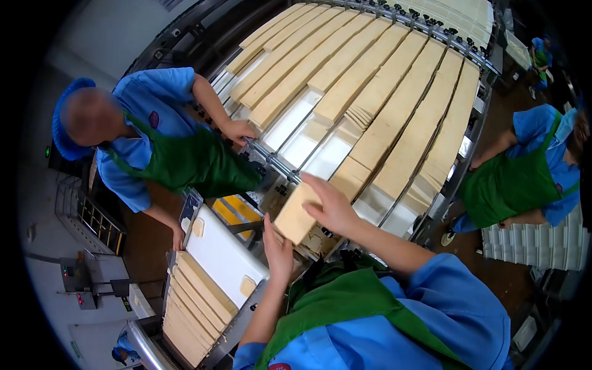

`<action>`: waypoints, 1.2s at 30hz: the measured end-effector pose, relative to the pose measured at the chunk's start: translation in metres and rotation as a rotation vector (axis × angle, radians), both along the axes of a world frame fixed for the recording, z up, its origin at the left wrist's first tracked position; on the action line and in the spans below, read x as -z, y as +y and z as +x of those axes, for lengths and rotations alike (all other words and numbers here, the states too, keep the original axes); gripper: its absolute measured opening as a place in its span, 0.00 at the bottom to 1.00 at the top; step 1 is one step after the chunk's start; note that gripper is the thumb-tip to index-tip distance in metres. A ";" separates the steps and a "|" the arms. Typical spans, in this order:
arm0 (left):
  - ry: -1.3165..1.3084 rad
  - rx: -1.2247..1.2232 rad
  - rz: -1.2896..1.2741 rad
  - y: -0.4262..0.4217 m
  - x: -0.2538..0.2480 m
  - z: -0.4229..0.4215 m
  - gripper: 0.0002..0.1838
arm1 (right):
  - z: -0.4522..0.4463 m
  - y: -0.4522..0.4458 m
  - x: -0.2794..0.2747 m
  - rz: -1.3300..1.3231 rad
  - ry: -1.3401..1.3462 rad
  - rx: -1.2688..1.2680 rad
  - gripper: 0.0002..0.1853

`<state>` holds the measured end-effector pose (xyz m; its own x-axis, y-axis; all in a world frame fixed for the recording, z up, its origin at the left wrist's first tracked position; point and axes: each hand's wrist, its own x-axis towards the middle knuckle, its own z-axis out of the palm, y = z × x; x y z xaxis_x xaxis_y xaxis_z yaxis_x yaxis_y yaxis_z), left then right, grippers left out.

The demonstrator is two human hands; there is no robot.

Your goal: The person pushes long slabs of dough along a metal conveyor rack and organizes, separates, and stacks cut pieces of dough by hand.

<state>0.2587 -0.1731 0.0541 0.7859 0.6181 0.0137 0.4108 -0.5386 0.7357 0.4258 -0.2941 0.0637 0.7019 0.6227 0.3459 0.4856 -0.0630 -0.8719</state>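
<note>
A pale tan rectangular block, which looks like a stack of wafers, is held between my two hands. My right hand grips its upper right side, thumb on the top face and fingers around the far edge. My left hand bears against its lower left end, fingers closed on it. The block hangs tilted just in front of the metal bar at the near end of the lanes. Beyond it, long rows of similar pale wafers lie in lanes, some leaning over at their near ends.
A white tray at the lower left carries rows of wafers and two loose pieces. A co-worker in a green apron stands at the left, one hand at the bar. Another person stands right, beside stacked white trays.
</note>
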 end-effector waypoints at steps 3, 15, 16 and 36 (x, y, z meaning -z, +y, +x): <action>-0.190 0.020 0.097 0.014 -0.002 0.056 0.38 | 0.042 0.022 0.002 0.039 0.056 0.214 0.26; 0.102 0.079 0.030 0.015 0.000 0.137 0.38 | 0.139 0.059 0.064 -0.915 0.188 0.239 0.37; 0.100 0.081 0.035 0.017 0.004 0.141 0.38 | 0.137 0.056 0.070 -0.839 0.024 0.344 0.35; -0.111 0.051 -0.759 0.020 0.052 0.189 0.40 | 0.185 -0.004 0.090 -0.904 -0.490 0.566 0.40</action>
<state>0.4476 -0.1527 0.0022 0.8324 0.4529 -0.3193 0.3010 0.1141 0.9468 0.6103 -0.2983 -0.0266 0.8720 0.4222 0.2477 0.4611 -0.8782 -0.1267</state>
